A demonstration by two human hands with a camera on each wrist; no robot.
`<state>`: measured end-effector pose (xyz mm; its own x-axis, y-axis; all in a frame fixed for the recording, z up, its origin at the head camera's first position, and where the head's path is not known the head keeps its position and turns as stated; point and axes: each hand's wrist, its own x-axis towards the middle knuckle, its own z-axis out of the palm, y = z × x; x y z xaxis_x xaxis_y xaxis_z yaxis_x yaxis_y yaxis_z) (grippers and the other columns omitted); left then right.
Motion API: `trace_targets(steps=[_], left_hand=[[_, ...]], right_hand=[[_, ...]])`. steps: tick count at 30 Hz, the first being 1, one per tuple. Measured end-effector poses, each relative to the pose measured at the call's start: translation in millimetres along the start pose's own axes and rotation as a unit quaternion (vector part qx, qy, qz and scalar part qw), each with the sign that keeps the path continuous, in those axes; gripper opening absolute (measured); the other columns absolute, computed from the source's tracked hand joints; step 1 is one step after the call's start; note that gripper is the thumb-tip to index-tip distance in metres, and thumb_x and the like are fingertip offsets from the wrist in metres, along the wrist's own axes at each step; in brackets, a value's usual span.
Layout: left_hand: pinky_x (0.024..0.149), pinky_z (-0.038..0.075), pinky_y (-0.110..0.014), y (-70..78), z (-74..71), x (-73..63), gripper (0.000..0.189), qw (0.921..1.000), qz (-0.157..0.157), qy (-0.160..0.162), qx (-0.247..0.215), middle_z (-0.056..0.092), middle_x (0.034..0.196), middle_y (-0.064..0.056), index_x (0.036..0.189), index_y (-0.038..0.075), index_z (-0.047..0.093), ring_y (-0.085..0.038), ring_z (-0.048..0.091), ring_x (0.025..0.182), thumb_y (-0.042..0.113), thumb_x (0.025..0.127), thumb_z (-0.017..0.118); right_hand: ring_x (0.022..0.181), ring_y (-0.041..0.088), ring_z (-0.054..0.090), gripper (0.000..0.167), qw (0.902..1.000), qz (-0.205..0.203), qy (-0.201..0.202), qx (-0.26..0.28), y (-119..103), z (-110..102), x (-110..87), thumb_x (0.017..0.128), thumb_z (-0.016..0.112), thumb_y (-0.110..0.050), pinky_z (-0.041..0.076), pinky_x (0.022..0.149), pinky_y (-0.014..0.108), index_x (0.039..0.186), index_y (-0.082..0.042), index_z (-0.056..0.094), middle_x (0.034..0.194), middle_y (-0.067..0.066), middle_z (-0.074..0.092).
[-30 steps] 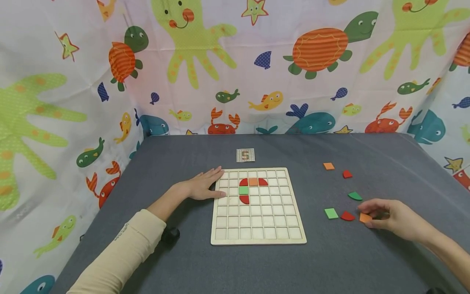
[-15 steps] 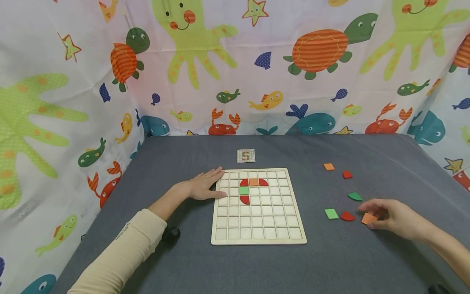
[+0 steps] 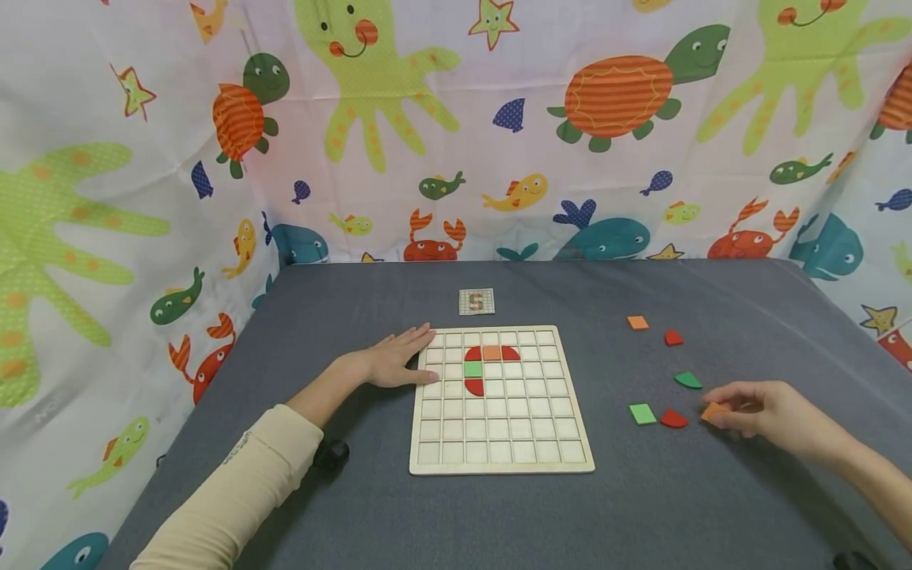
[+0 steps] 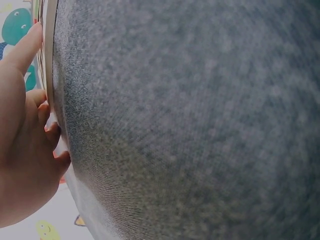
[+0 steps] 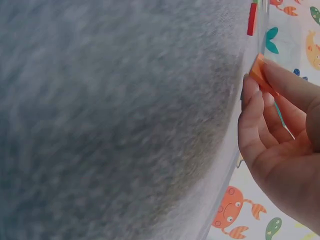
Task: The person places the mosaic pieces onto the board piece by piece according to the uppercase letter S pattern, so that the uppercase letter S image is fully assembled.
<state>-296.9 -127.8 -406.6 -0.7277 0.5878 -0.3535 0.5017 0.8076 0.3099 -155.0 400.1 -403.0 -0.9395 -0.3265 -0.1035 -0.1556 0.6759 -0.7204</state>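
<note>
My left hand (image 3: 392,360) rests with spread fingers on the left edge of a wooden grid board (image 3: 502,465). On the board lie red quarter-round tiles (image 3: 474,387), an orange square tile (image 3: 492,353) and a green square tile (image 3: 473,370). My right hand (image 3: 777,416) pinches another orange tile (image 5: 261,75) between thumb and fingers, just above the table at the right. Closest to that hand are a dark green quarter-round tile (image 3: 688,380) and a red quarter-round tile (image 3: 674,419).
A small card (image 3: 476,302) with an S pattern lies behind the board. Farther back at the right are an orange tile (image 3: 637,323) and a red tile (image 3: 673,338). A light green square (image 3: 643,414) lies right of the board. A sea-animal curtain (image 3: 527,142) borders the grey table (image 3: 342,293).
My right hand has picked the orange tile up off the table and tilted it between thumb and fingers. The left hand and the board have stayed in place.
</note>
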Motion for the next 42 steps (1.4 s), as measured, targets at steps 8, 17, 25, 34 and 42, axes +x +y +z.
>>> trace_targets(steps=[8, 17, 25, 34, 42], left_hand=[[0.113, 0.003, -0.049, -2.4, 0.7, -0.4, 0.091, 0.9999, 0.011, 0.004, -0.006, -0.001, 0.159, -0.007, 0.154, 0.011, 0.004, -0.025, -0.002, 0.144, 0.062, 0.092, 0.046], [0.113, 0.001, -0.046, -7.3, 3.5, 4.0, 0.093, 0.9999, 0.005, 0.003, -0.008, -0.004, 0.159, -0.002, 0.154, 0.015, 0.002, -0.02, -0.004, 0.144, 0.067, 0.09, 0.044], [0.113, 0.002, -0.046, -12.7, 6.5, 9.3, 0.093, 1.0, 0.001, 0.004, -0.005, -0.004, 0.159, 0.001, 0.154, 0.019, 0.001, -0.018, -0.004, 0.144, 0.067, 0.089, 0.046], [0.114, 0.002, -0.045, -8.7, 5.1, 7.1, 0.092, 1.0, -0.006, 0.006, 0.003, -0.004, 0.159, 0.001, 0.155, 0.018, 0.002, -0.018, -0.003, 0.144, 0.066, 0.09, 0.045], [0.113, 0.004, -0.048, -0.7, -0.4, -1.4, 0.09, 1.0, 0.007, 0.007, 0.001, 0.0, 0.159, -0.006, 0.154, 0.01, 0.005, -0.024, 0.0, 0.144, 0.062, 0.092, 0.046]], right_hand=[[0.086, 0.008, 0.063, 0.047, 0.9954, 0.069, -0.018, 0.064, -15.7, 0.6, 10.3, 0.096, 0.06, -0.022, 0.055, 0.068, 0.032, 0.129, 0.011, 0.05, 0.1, 0.012, 0.068], [0.09, 0.008, 0.063, 0.05, 0.9904, 0.069, -0.025, 0.117, -25.4, 8.6, 26.9, 0.094, 0.063, -0.019, 0.054, 0.075, 0.028, 0.132, 0.011, 0.047, 0.109, 0.014, 0.065], [0.092, 0.01, 0.06, 0.054, 0.9893, 0.068, -0.035, 0.124, -36.3, 20.4, 43.6, 0.091, 0.067, -0.02, 0.053, 0.077, 0.029, 0.133, 0.007, 0.049, 0.115, 0.014, 0.059], [0.091, 0.017, 0.063, 0.056, 0.9875, 0.089, -0.029, 0.127, -53.2, 35.9, 62.0, 0.09, 0.069, -0.023, 0.054, 0.075, 0.031, 0.132, 0.009, 0.05, 0.111, 0.013, 0.064], [0.091, 0.017, 0.063, 0.054, 0.9862, 0.087, -0.035, 0.137, -64.4, 49.6, 75.2, 0.09, 0.068, -0.025, 0.054, 0.075, 0.032, 0.131, 0.007, 0.052, 0.109, 0.01, 0.065]])
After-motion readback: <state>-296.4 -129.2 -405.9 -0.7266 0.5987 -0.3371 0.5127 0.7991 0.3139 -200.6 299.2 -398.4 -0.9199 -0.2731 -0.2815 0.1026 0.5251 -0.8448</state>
